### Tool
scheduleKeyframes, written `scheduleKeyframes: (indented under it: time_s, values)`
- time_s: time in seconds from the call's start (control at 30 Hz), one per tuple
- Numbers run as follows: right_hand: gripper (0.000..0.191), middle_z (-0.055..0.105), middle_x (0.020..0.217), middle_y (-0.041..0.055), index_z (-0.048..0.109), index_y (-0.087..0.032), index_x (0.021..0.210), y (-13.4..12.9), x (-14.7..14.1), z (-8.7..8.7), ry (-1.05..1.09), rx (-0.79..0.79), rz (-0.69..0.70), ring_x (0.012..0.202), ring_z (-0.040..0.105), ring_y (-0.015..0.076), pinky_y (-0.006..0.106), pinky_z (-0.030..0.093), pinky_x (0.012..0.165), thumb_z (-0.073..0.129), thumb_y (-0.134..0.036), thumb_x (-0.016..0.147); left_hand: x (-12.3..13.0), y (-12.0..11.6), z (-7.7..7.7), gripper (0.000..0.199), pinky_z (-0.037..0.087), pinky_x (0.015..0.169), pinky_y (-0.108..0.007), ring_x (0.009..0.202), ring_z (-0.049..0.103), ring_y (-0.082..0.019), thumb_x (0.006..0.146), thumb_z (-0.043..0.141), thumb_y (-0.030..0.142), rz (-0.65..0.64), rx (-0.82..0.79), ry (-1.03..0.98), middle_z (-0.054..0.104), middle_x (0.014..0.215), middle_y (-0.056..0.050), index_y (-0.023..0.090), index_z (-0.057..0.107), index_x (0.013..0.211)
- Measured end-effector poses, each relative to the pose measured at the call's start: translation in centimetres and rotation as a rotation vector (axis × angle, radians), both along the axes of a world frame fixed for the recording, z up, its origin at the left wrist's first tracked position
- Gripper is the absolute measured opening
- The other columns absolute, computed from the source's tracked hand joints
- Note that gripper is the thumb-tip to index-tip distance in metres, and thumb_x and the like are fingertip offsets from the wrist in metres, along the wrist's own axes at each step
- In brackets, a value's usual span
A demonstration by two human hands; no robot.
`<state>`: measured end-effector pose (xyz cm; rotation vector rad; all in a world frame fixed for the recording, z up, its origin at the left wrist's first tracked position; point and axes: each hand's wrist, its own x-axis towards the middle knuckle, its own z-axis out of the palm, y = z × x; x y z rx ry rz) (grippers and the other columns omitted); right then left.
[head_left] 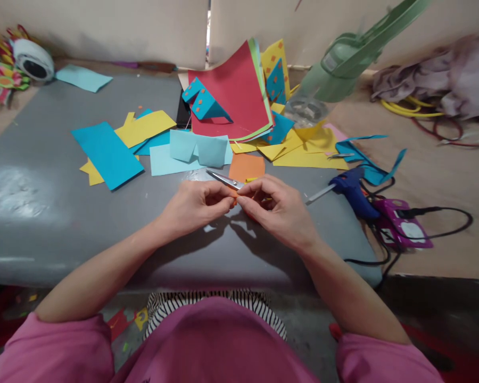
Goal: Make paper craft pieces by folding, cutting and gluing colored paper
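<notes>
Both hands meet near the middle of the grey table (143, 229). My left hand (195, 205) pinches a small orange paper piece (234, 198) between thumb and forefinger. From the other side, my right hand (279, 210) pinches the same piece, its fingers curled. Scissors (225, 180) with silver blades lie just beyond the fingertips, their blades pointing left and their handles partly hidden by my right hand. An orange paper square (246, 167) is right behind them. Folded light blue paper (199, 151) stands to the left of that square.
Blue paper (107, 154) and yellow paper (147, 127) lie at left. Behind are red sheets (231, 90) with a dotted blue shape (203, 101). At right are a blue glue gun (353, 194), a purple box (403, 223), black cables and a green spray bottle (337, 66).
</notes>
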<state>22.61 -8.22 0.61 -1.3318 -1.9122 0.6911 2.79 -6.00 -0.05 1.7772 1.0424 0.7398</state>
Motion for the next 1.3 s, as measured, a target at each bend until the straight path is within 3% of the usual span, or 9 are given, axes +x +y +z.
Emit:
scheduleKeyframes:
  time_s: [0.2, 0.33, 0.5, 0.67, 0.8, 1.03, 1.3]
  values:
    - [0.013, 0.067, 0.077, 0.0004, 0.067, -0.019, 0.08, 0.0, -0.1, -0.1, 0.013, -0.006, 0.013, 0.063, 0.056, 0.0108, 0.025, 0.045, 0.06, 0.065, -0.029, 0.089, -0.1, -0.1, -0.2, 0.017, 0.044, 0.059, -0.021, 0.063, 0.06, -0.01, 0.086, 0.063, 0.024, 0.005, -0.022, -0.015, 0.073, 0.072, 0.0, 0.017, 0.078, 0.088]
    - [0.016, 0.068, 0.079, 0.0002, 0.066, -0.02, 0.082, -0.1, -0.2, -0.1, 0.175, -0.127, 0.002, 0.065, 0.057, 0.0111, 0.025, 0.044, 0.058, 0.065, -0.034, 0.089, 0.0, -0.1, -0.4, 0.022, 0.052, 0.066, -0.023, 0.073, 0.068, -0.014, 0.086, 0.069, 0.035, -0.057, -0.185, -0.143, 0.077, 0.085, -0.003, 0.017, 0.076, 0.096]
    - [0.024, 0.067, 0.082, 0.0014, 0.065, -0.02, 0.084, -0.2, -0.4, -0.4, 0.323, -0.21, -0.03, 0.067, 0.058, 0.0116, 0.025, 0.045, 0.059, 0.068, -0.043, 0.088, 0.2, 0.1, -0.3, 0.02, 0.052, 0.063, -0.022, 0.068, 0.067, -0.013, 0.085, 0.069, 0.036, -0.063, -0.335, -0.242, 0.074, 0.075, -0.003, 0.016, 0.072, 0.085]
    - [0.026, 0.067, 0.087, 0.0022, 0.068, -0.02, 0.091, -0.2, -0.4, -0.5, 0.27, -0.19, 0.016, 0.066, 0.056, 0.0114, 0.025, 0.045, 0.057, 0.07, -0.046, 0.087, 0.2, 0.0, 0.0, 0.014, 0.048, 0.061, -0.021, 0.064, 0.062, -0.01, 0.083, 0.068, 0.028, -0.055, -0.301, -0.215, 0.07, 0.071, -0.001, 0.016, 0.069, 0.076]
    - [0.019, 0.067, 0.08, 0.0015, 0.068, -0.02, 0.082, -0.1, -0.3, -0.1, 0.151, -0.121, 0.017, 0.065, 0.054, 0.0116, 0.025, 0.044, 0.058, 0.069, -0.038, 0.087, -0.1, -0.1, 0.0, 0.016, 0.045, 0.059, -0.021, 0.063, 0.061, -0.01, 0.084, 0.066, 0.029, -0.097, -0.246, -0.096, 0.07, 0.071, -0.001, 0.016, 0.068, 0.076]
    - [0.032, 0.062, 0.073, -0.001, 0.064, -0.019, 0.08, 0.0, -0.2, 0.2, 0.342, -0.322, -0.001, 0.065, 0.052, 0.011, 0.025, 0.041, 0.059, 0.07, -0.051, 0.084, -0.1, 0.1, 0.6, 0.013, 0.05, 0.063, -0.023, 0.065, 0.064, -0.012, 0.082, 0.066, 0.029, -0.017, -0.249, -0.147, 0.072, 0.072, -0.001, 0.017, 0.067, 0.077]
    - [0.035, 0.053, 0.068, -0.0037, 0.061, -0.02, 0.082, 0.1, -0.1, 0.4, 0.386, -0.357, 0.008, 0.059, 0.046, 0.0095, 0.025, 0.037, 0.053, 0.069, -0.054, 0.085, -0.3, 0.6, 1.0, 0.018, 0.051, 0.062, -0.023, 0.066, 0.066, -0.013, 0.082, 0.067, 0.035, 0.037, -0.286, -0.231, 0.072, 0.071, -0.002, 0.017, 0.064, 0.077]
